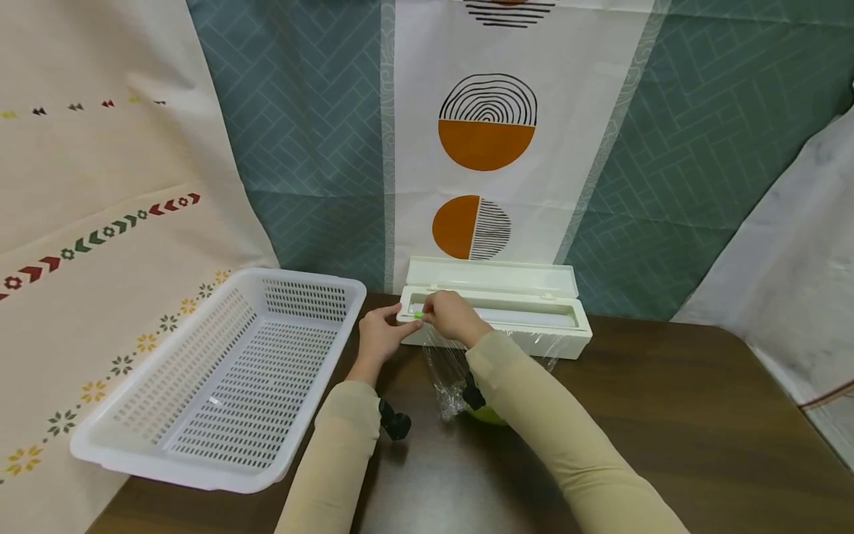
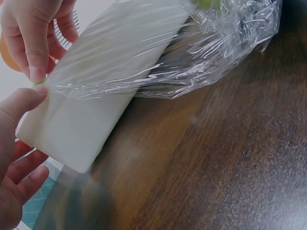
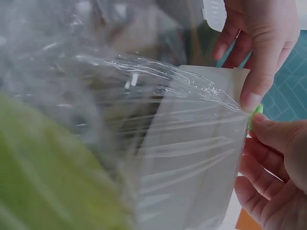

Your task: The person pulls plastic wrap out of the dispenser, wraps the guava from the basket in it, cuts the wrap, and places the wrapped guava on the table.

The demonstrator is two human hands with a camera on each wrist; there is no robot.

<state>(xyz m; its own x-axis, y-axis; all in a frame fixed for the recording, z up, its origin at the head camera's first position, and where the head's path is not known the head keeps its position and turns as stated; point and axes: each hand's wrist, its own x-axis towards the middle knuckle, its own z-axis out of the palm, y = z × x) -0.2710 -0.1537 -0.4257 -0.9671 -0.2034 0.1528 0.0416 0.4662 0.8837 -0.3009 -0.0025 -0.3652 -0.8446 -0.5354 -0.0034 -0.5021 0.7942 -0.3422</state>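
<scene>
A white cling film dispenser (image 1: 563,347) stands on the table with its lid (image 1: 494,278) up and a film roll (image 1: 527,317) inside. My left hand (image 1: 379,340) grips its left end, thumb on the front edge. Right beside that thumb, my right hand (image 1: 455,315) pinches a small green slider cutter (image 3: 254,119) between thumb and fingers. Clear cling film (image 2: 211,52) hangs from this edge down over the front of the box. Crumpled film lies over a yellow-green thing (image 3: 43,172), largely hidden by my right forearm in the head view.
A large white perforated plastic basket (image 1: 260,482) stands on the left of the dark wooden table (image 1: 674,430). Patterned cloth (image 1: 320,133) hangs right behind the dispenser. Black wrist cameras sit under both forearms, the right one close to the film.
</scene>
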